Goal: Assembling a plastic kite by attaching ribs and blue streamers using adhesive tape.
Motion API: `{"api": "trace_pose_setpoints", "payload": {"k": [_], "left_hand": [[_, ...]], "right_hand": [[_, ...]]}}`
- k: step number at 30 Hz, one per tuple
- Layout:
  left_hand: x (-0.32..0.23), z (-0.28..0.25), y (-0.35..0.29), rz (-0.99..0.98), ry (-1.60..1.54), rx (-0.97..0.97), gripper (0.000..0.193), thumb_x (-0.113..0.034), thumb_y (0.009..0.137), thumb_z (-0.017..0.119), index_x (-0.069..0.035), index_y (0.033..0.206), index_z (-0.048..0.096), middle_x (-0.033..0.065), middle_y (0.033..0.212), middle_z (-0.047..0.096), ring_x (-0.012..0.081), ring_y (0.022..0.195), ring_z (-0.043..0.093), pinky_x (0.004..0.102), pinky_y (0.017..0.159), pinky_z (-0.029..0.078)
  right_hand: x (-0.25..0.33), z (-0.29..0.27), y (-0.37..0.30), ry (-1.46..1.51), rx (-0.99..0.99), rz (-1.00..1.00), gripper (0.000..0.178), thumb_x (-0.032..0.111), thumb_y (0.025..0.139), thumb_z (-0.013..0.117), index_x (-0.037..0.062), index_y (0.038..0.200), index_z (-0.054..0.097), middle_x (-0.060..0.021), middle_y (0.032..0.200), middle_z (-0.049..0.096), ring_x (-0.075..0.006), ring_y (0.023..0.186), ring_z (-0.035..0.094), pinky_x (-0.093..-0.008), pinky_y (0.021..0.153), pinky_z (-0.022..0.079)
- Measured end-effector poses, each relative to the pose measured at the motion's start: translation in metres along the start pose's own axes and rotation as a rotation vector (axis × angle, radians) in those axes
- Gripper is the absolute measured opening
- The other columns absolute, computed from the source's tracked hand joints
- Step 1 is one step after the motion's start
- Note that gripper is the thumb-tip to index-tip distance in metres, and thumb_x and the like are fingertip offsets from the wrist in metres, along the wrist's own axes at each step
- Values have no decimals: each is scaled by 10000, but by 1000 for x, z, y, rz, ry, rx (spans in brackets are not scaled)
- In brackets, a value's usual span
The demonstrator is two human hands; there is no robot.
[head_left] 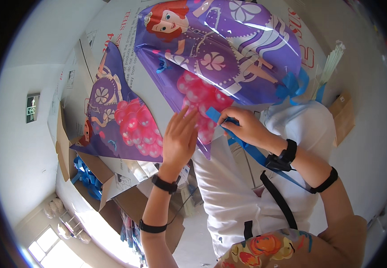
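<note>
A purple printed kite sail (215,56) with a cartoon figure and pink balloons lies in front of me, its pointed lower corner toward my lap. My right hand (247,129) pinches a flat blue ribbon (212,114) near its end, just over the sail's pink part. The rest of that ribbon trails down beneath my right wrist and forearm. My left hand (180,138) is open, fingers stretched, over the sail's left edge beside the ribbon end; whether it presses the sail is hard to tell. A bunched blue ribbon (293,87) sits at the sail's right corner.
Another purple printed sail (113,107) lies on the left of the board-like, printed work surface (133,73). Below it stands an open cardboard box (106,178) holding blue ribbons (86,176). Thin pale sticks (334,60) and a brown carton (341,118) are at the right.
</note>
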State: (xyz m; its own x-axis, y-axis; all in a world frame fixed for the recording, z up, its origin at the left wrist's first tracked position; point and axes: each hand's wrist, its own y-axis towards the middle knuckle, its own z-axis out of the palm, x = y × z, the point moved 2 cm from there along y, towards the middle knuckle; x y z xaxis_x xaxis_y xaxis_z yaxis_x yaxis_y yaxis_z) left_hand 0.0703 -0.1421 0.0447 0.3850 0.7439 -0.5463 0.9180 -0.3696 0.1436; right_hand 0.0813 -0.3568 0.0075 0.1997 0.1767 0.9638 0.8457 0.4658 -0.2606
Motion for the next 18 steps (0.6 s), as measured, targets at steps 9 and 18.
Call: {"api": "trace_pose_setpoints", "payload": {"k": [9,18], "left_hand": [[3,22,4,9,238,209,602,-142,903,588,-88,1475,408,102,1525,402,320,1426,339,515,1163,246],[11,26,21,13,84,109,517,-91,853,617,-82,1365,543,74,1446,504,302,1373,412,495,1136,284]], "right_hand": [[7,-9,-20,202,15,117,67,-11,936,564,-9,991,602,-61,918,630,-113,766,654,-258,662,518],[6,4,-15,187,100,225,73,20,947,573,-22,1002,597,-51,856,633,-105,777,646,-252,651,509]]}}
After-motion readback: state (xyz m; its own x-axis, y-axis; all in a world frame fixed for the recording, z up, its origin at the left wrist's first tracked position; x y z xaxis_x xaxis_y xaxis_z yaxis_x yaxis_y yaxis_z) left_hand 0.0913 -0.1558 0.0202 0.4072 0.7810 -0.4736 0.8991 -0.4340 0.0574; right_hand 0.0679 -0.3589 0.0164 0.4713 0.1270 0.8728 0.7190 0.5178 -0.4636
